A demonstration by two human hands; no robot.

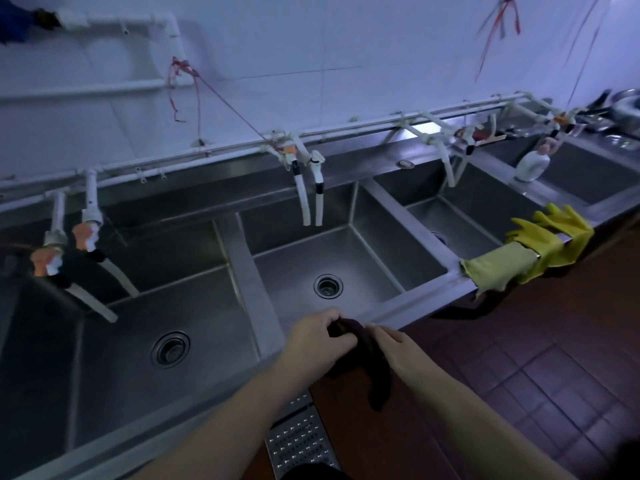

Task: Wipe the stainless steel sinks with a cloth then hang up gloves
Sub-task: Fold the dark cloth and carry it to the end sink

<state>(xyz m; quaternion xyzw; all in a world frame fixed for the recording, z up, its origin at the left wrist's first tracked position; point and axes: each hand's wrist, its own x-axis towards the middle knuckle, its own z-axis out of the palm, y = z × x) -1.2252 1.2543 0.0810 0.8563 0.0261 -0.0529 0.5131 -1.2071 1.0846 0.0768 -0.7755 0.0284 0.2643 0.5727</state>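
Nearest the camera, a perforated metal drain grate (298,441) lies in the red-brown tiled floor (540,375) at the foot of the sinks. Just above it both bare forearms reach forward over the front edge of the counter (415,315). The left hand (317,336) has its grip curled tight round the upper end of a dark cloth (367,358), fingers bunched on the fabric. The right hand (388,341) lies against the same cloth on its other side, fingers extended along it; whether that grip closes on the cloth I cannot tell. The rest of the cloth hangs down between the wrists, over the floor rather than in a basin.

Beyond the hands lies the middle sink (346,251), with a round drain (328,286) in its floor and two white hoses (311,199) hanging over its back wall. To the left is the large left sink (138,341) with its own drain (170,348) and two slanting taps (86,237) with orange fittings.

To the right, a pair of yellow gloves (540,247) is draped over the front rim of the third sink (460,216), cuffs hanging towards the floor, well apart from the hands. Farther along, a white bottle (533,164) stands on the divider beside the last sink (588,174). White pipes (225,150) run along the tiled wall (311,46) behind.
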